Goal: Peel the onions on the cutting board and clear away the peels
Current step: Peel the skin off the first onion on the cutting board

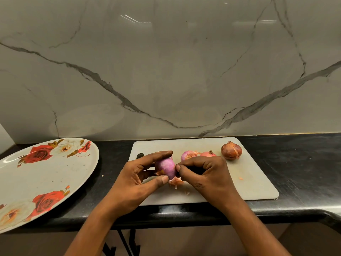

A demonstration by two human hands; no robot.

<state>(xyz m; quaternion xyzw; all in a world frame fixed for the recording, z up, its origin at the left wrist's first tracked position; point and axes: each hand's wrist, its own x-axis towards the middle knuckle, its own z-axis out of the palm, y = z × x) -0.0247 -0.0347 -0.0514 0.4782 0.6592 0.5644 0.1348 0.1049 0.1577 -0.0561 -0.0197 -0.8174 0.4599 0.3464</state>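
Veined marble wall (166, 71) rises behind a glossy black counter (295, 163).

Both forearms (96, 224) bare as far as visible. Left hand (136, 174) and right hand (206, 174) bare; fingernails (164, 179) short, plain, trimmed close to the fingertips.
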